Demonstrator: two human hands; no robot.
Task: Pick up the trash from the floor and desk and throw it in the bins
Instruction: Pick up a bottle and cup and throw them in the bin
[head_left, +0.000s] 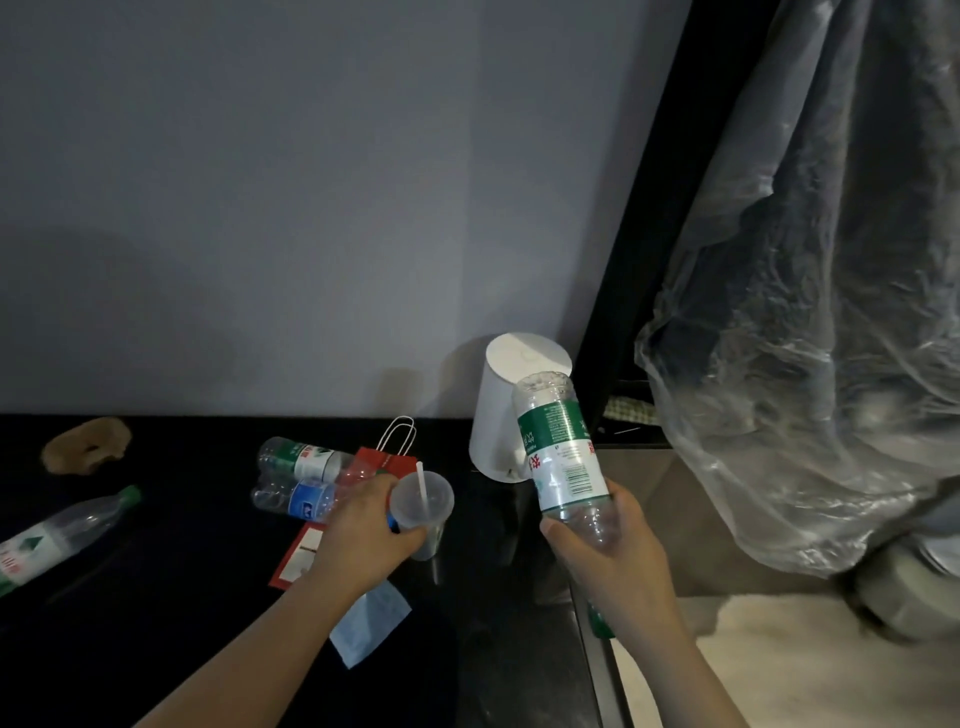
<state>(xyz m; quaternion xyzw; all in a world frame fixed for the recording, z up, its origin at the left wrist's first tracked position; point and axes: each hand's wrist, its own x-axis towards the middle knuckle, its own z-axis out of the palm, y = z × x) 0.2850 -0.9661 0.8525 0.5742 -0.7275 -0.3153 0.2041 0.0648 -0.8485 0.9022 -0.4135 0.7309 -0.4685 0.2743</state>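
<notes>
My left hand (363, 535) grips a clear plastic cup (423, 506) with a lid and a white straw, just above the black desk (156, 623). My right hand (613, 561) holds an empty green-labelled water bottle (558, 457) upside down, its base pointing up near a white upturned paper cup (501, 410). On the desk lie two empty bottles, one green-labelled (301, 457) and one blue-labelled (296, 499), a third bottle (57, 535) at the left, a red paper bag (382, 460) and a blue face mask (369, 621).
A brown crumpled scrap (85, 444) lies at the desk's far left. A red and white card (298, 558) sits under my left wrist. Clear plastic sheeting (805, 364) over dark fabric hangs at the right beside a black frame (639, 260). Pale floor (779, 665) shows lower right.
</notes>
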